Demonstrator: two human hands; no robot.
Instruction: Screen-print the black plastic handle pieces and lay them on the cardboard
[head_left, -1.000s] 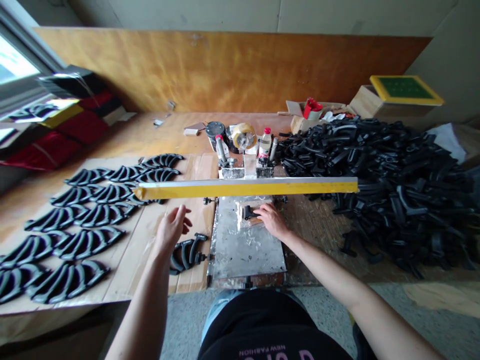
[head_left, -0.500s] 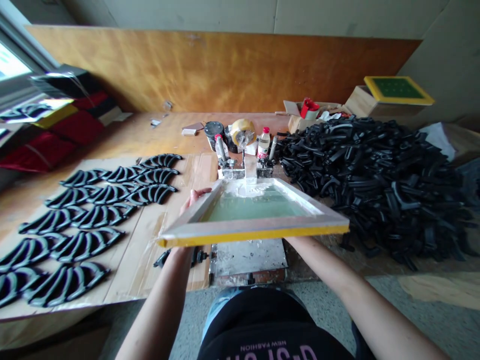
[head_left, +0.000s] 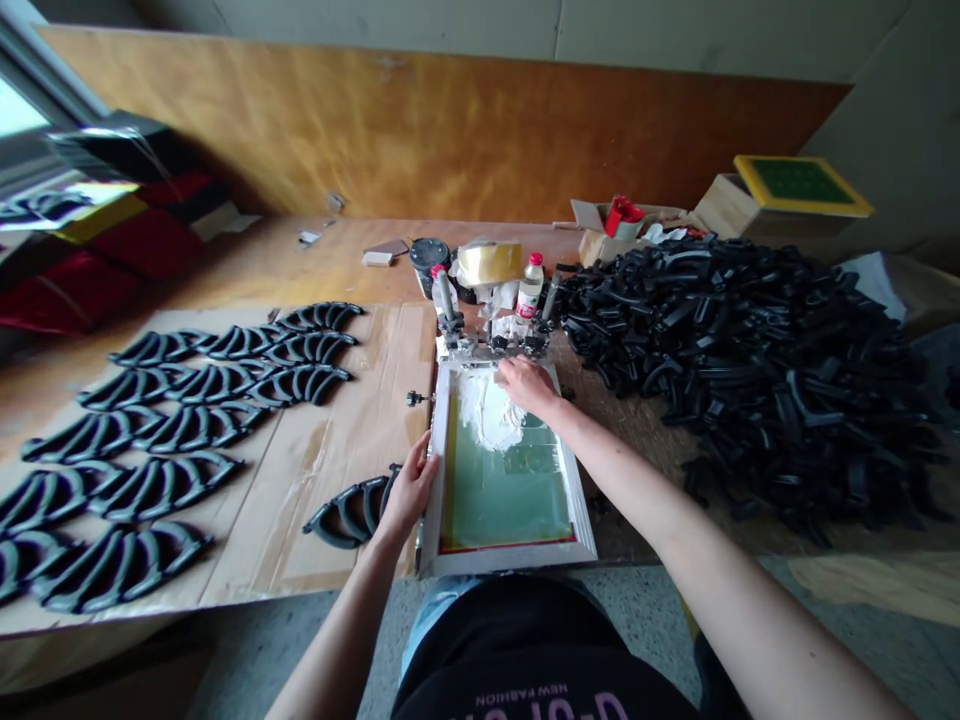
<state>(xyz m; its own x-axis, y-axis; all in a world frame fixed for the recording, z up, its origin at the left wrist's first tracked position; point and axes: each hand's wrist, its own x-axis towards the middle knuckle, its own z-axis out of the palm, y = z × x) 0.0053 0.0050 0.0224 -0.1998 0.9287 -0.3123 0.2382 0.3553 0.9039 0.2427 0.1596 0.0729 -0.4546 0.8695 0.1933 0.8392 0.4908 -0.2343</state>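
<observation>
A silk-screen frame [head_left: 582,500] lies flat in front of me, with green mesh and a patch of white ink [head_left: 491,415] toward its far end. My left hand [head_left: 412,485] is at the frame's left side, thumb on the rim and fingers along the outer edge. Over the far end of the mesh, my right hand [head_left: 529,388] is closed on a small squeegee, mostly hidden by the fingers. Metal hinge clamps [head_left: 491,345] stand at the frame's back edge. A black ribbed, fan-shaped part [head_left: 352,512] lies left of my left hand.
Rows of similar fan-shaped parts [head_left: 172,482] cover the cardboard [head_left: 300,470] at left. A heap of black plastic pieces [head_left: 735,370] fills the right side. Behind the clamps stand a black tub [head_left: 429,256], a tape roll [head_left: 489,263] and a red-capped bottle [head_left: 529,288].
The screen frame has swung down from a raised tilt to flat, covering the metal plate. My right hand has moved from its near edge to the squeegee at the far end.
</observation>
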